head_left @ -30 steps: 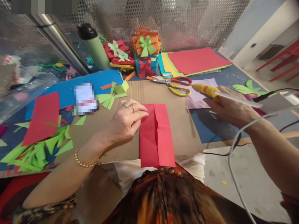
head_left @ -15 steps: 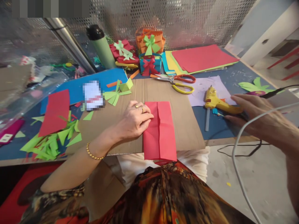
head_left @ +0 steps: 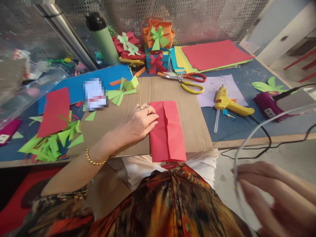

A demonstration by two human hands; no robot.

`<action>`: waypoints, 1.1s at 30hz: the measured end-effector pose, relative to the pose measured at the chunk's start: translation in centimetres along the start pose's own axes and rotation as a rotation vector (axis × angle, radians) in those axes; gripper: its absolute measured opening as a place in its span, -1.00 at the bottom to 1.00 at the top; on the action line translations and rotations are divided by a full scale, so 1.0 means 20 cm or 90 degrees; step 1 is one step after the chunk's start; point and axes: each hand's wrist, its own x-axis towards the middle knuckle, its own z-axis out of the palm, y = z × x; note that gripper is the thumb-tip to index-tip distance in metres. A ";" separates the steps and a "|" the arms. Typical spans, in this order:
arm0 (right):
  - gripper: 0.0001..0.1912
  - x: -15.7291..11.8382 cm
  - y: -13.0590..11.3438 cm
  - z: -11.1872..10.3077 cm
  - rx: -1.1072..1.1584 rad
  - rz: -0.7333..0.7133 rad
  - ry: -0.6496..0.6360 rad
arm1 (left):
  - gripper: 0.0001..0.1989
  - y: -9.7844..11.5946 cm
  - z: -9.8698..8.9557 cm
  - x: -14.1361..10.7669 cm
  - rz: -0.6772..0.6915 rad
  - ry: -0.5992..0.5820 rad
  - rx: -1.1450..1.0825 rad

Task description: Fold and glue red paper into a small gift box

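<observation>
A folded red paper [head_left: 174, 138] with a lengthwise seam lies on the cardboard sheet [head_left: 195, 128], its near end overhanging the edge. On the paper's left margin rest the fingers of my left hand [head_left: 142, 121], stretched out and pressing from above; the thumb is hidden. My right hand [head_left: 274, 194] is blurred, low at the right, off the table. Its thumb and finger close around a thin white cable [head_left: 249, 138]. The yellow glue gun [head_left: 228, 103] lies on the table, a clear glue stick [head_left: 216, 120] beneath its nozzle end.
Scissors [head_left: 194, 87] lie beyond the red paper. Green scraps [head_left: 45, 144], a red strip [head_left: 54, 112] and a phone [head_left: 95, 93] are to the left. Coloured sheets [head_left: 217, 56], small paper baskets [head_left: 158, 62] and a green bottle [head_left: 105, 42] stand behind. A black cord [head_left: 268, 135] hangs at the right edge.
My right hand has left the glue gun and come down and toward me, to the white cable, which has shifted left. My left hand stays on the red paper.
</observation>
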 end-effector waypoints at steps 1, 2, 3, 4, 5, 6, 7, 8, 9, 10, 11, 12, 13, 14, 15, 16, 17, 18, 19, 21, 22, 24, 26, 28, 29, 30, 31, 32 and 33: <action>-0.86 0.20 -0.11 0.04 0.019 -0.067 -0.002 | -0.68 0.01 0.00 0.00 0.001 -0.005 0.014; -0.88 0.38 -0.20 0.08 0.018 -0.126 -0.019 | -0.68 0.02 0.00 -0.01 0.001 -0.007 0.027; -0.90 0.52 -0.25 0.12 0.011 -0.155 -0.017 | -0.69 0.02 0.00 -0.01 -0.001 -0.005 0.034; -0.87 0.61 -0.29 0.14 0.005 -0.173 -0.015 | -0.70 0.02 0.01 -0.01 -0.002 0.001 0.036; -0.82 0.66 -0.29 0.16 0.040 -0.188 -0.012 | -0.72 0.02 0.01 -0.02 -0.003 0.008 0.032; -0.75 0.67 -0.29 0.17 0.072 -0.185 -0.017 | -0.73 0.02 0.02 -0.02 -0.003 0.015 0.023; -0.69 0.66 -0.27 0.18 0.098 -0.181 -0.022 | -0.74 0.01 0.02 -0.02 -0.001 0.019 0.015; -0.63 0.64 -0.25 0.19 0.115 -0.177 -0.029 | -0.75 0.01 0.02 -0.01 0.000 0.016 0.010; -0.56 0.61 -0.24 0.21 0.117 -0.174 -0.039 | -0.76 0.00 0.01 -0.01 0.000 0.005 0.010; -0.49 0.60 -0.23 0.22 0.107 -0.174 -0.044 | -0.76 0.00 0.00 0.00 0.001 -0.009 0.015; -0.46 0.60 -0.22 0.25 0.088 -0.180 -0.045 | -0.76 0.00 -0.02 0.02 -0.001 -0.025 0.025; -0.47 0.60 -0.22 0.27 0.069 -0.188 -0.047 | -0.77 0.00 -0.03 0.04 -0.004 -0.041 0.037; -0.52 0.61 -0.23 0.30 0.051 -0.197 -0.044 | -0.79 0.01 -0.05 0.06 -0.008 -0.058 0.048; -0.58 0.62 -0.23 0.32 0.035 -0.204 -0.040 | -0.81 0.01 -0.07 0.08 -0.013 -0.072 0.059; -0.63 0.63 -0.23 0.34 0.021 -0.206 -0.036 | -0.82 0.02 -0.08 0.10 -0.014 -0.086 0.067; -0.67 0.63 -0.23 0.35 0.009 -0.203 -0.030 | -0.83 0.02 -0.10 0.13 -0.011 -0.100 0.075; -0.69 0.63 -0.23 0.36 0.002 -0.193 -0.023 | -0.80 0.03 -0.10 0.15 -0.006 -0.115 0.082; -0.71 0.63 -0.22 0.36 -0.003 -0.178 -0.016 | -0.76 0.03 -0.11 0.17 0.003 -0.127 0.088; -0.72 0.62 -0.21 0.36 -0.006 -0.161 -0.009 | -0.71 0.03 -0.11 0.18 0.013 -0.138 0.095; -0.73 0.60 -0.20 0.35 -0.007 -0.135 -0.003 | -0.65 0.03 -0.10 0.20 0.036 -0.149 0.111; -0.72 0.59 -0.20 0.35 -0.004 -0.129 -0.007 | -0.65 0.03 -0.09 0.20 0.049 -0.149 0.121; -0.70 0.58 -0.20 0.35 0.008 -0.126 -0.023 | -0.65 0.02 -0.08 0.20 0.074 -0.138 0.144; -0.66 0.59 -0.20 0.35 0.024 -0.129 -0.037 | -0.67 0.02 -0.07 0.19 0.093 -0.118 0.169; -0.61 0.61 -0.21 0.35 0.044 -0.129 -0.031 | -0.67 0.02 -0.05 0.18 0.104 -0.096 0.190; -0.58 0.62 -0.22 0.34 0.061 -0.128 -0.026 | -0.67 0.01 -0.05 0.18 0.108 -0.088 0.197; -0.57 0.64 -0.22 0.32 0.087 -0.129 -0.027 | -0.68 0.01 -0.04 0.18 0.112 -0.079 0.200; -0.57 0.66 -0.22 0.30 0.123 -0.130 -0.033 | -0.69 0.01 -0.03 0.18 0.116 -0.068 0.198; -0.57 0.68 -0.21 0.28 0.164 -0.134 -0.043 | -0.70 0.01 -0.03 0.18 0.122 -0.055 0.193; -0.56 0.71 -0.20 0.26 0.204 -0.137 -0.054 | -0.72 0.01 -0.02 0.18 0.127 -0.042 0.186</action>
